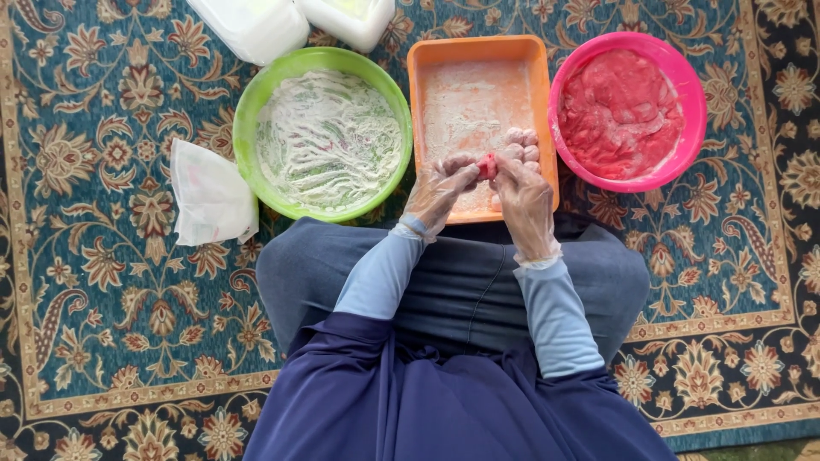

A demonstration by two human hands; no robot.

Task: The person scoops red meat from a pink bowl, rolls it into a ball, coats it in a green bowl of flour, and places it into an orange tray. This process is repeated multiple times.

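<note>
Head view: your left hand (440, 189) and right hand (523, 192) both pinch the small pink lump (487, 166). Squeeze hard and it may squash, or drop beside the orange tray (478, 49).

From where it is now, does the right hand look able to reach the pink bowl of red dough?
Probably yes. The right hand is beside the pink bowl, whose top is open, with nothing between them. But both it and the left hand are pinching a red dough piece, so it is occupied.

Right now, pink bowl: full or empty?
Nearly full: the pink bowl holds red dough mounded close to its rim.
</note>
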